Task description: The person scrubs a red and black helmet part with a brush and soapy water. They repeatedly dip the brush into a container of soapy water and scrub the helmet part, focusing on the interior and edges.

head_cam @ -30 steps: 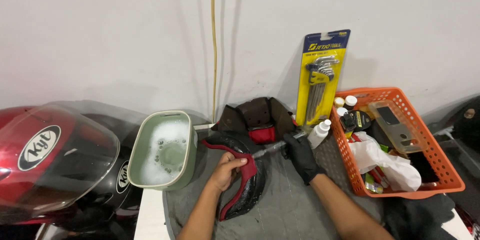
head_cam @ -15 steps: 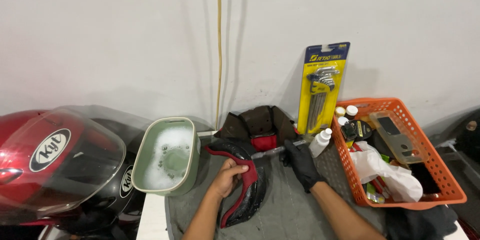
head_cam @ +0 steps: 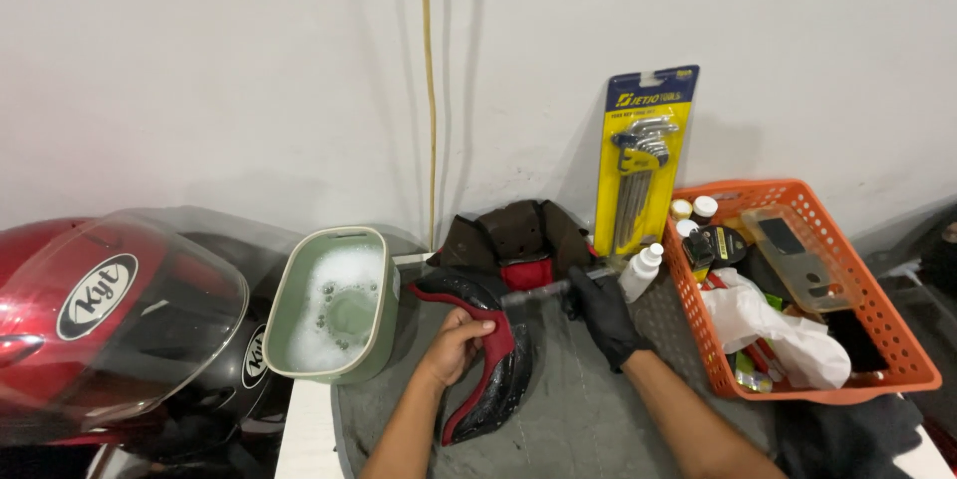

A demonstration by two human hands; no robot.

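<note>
Support surface = white table, w/ a grey cloth mat spread over most of it; white edge shows at lower left only. On the mat: curved black-and-red helmet pad at centre, dark brown pad pieces at the back by the wall, small white bottle just right of those. Orange basket sits on the right, partly on the mat. Pale green basin w/ soapy water sits at the left end, overlapping the mat edge. Yellow hex key pack stands at the back, leaning on the wall. Red helmet is far left; can't tell what it rests on.
</note>
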